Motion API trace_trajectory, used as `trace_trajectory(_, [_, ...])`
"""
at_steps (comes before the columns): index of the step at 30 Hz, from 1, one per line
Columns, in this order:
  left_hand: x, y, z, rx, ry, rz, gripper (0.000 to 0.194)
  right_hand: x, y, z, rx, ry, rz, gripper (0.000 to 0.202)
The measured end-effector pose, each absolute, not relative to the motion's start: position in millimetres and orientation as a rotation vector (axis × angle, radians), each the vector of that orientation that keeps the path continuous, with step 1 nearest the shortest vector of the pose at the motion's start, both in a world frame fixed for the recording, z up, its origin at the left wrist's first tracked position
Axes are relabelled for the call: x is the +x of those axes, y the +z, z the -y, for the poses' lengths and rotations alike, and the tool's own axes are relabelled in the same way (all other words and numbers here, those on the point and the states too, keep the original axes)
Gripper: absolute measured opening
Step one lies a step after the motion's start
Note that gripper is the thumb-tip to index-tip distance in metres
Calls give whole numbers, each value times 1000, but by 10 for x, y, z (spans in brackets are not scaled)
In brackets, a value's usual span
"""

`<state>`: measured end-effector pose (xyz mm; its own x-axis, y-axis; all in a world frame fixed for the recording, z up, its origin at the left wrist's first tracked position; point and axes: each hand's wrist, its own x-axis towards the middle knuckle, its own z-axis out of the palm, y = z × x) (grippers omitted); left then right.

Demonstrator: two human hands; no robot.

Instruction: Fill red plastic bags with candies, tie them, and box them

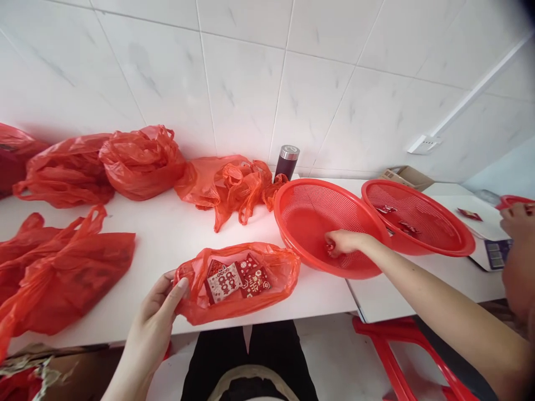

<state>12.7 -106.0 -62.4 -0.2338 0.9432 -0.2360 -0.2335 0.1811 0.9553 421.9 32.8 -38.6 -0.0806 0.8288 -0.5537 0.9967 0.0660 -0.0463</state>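
My left hand (161, 303) pinches the left rim of a thin red plastic bag (276, 278), which lies on the white table with its mouth spread. Inside the bag are several small printed packets (225, 283), red with white or cream patterns. To the right, my right hand (345, 243) reaches down into a red perforated plastic basket (292, 195). Its fingers are closed around a small red packet (330, 249), mostly hidden by the fingers.
A second red basket (455, 236) with a few packets stands to the right, near a scale (495, 255) and another person's hand (517, 220). Red plastic bags (142, 164) line the wall beside a dark flask (287, 161). A red stool (384, 334) stands below the table.
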Motion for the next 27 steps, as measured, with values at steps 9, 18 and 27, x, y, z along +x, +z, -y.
trace_trajectory(9, [193,-548,1106,787,1277,-1362,48,3174,300,33,1757,-867,-2853,23])
trace_trajectory(18, [41,-522,1156,781,1358,-1355,33,2550,-277,467,1315,291,-2645,41])
trace_trajectory(27, [32,134,945,997,1771,-1106,9,2755,636,217,1830,116,-2801,32])
